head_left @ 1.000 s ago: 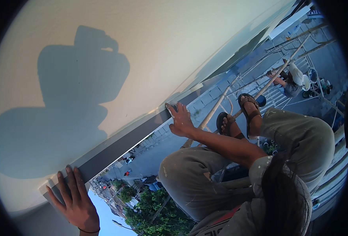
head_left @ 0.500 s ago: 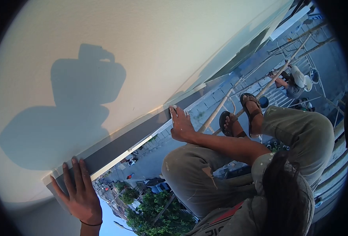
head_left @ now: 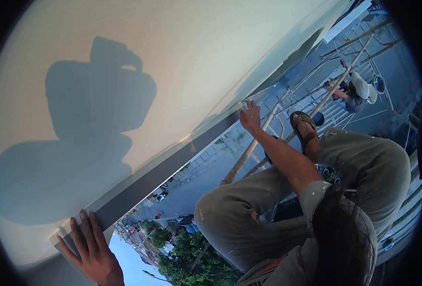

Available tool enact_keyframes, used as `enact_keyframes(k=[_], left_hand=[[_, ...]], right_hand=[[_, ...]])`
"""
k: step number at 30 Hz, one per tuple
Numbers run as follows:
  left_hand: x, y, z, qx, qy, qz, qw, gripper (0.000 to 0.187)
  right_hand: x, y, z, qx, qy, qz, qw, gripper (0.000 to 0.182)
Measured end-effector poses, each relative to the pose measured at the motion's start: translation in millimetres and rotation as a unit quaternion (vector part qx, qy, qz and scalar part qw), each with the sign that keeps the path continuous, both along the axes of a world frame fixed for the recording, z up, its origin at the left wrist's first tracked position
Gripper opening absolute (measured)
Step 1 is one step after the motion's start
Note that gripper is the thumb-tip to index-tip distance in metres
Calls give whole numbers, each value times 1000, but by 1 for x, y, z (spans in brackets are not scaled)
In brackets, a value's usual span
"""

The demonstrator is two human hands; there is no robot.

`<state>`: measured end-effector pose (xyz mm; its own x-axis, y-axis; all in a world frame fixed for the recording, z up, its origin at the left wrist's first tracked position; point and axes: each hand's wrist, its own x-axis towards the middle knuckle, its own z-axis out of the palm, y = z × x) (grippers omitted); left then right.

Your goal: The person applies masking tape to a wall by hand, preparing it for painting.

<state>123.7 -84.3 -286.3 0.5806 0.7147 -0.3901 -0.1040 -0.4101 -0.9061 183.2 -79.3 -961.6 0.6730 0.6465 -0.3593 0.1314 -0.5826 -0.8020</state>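
Observation:
A long dark grey strip point(head_left: 172, 159) with a thin pale outer edge runs along the lower border of a cream wall point(head_left: 182, 62). My left hand point(head_left: 94, 255) lies on its near end, fingers stretched out and apart, the fingertips touching the strip and the pale wall border. Farther along, my right hand point(head_left: 250, 117) is at the strip's far end with its fingers bent against the wall edge. Something whitish shows at those fingertips, too small to name. My right forearm point(head_left: 282, 152) reaches across above my bent knees.
Bamboo scaffold poles point(head_left: 332, 93) cross beyond my sandalled foot point(head_left: 304, 126). Another person point(head_left: 356, 93) crouches on the scaffold lower down, beside a bucket point(head_left: 378, 85). Far below are a street point(head_left: 187, 181) and a leafy tree point(head_left: 187, 255). Large shadows fall on the wall.
My right hand has slid along the wall edge, up and to the right, away from my left hand, and that arm is straighter. My left hand stays on the strip's near end. The view has shifted slightly.

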Motion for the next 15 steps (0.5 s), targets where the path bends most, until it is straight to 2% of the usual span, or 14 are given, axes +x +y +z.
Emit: enact_keyframes(k=[2, 5, 9, 12, 15], left_hand=[[-1, 1, -1, 2, 9, -6, 1000, 51], [-5, 3, 0, 9, 26, -2, 1000, 49], [-5, 3, 5, 4, 53, 12, 999, 50], [-4, 2, 7, -6, 58, 19, 998, 52], [-5, 3, 6, -6, 54, 21, 998, 52]], right_hand=[[0, 5, -30, 19, -33, 60, 997, 54], [33, -1, -1, -34, 8, 154, 987, 58], [32, 3, -5, -50, -39, 185, 981, 55], [28, 14, 0, -58, 46, 231, 970, 53], [27, 20, 9, -78, 77, 253, 961, 52]])
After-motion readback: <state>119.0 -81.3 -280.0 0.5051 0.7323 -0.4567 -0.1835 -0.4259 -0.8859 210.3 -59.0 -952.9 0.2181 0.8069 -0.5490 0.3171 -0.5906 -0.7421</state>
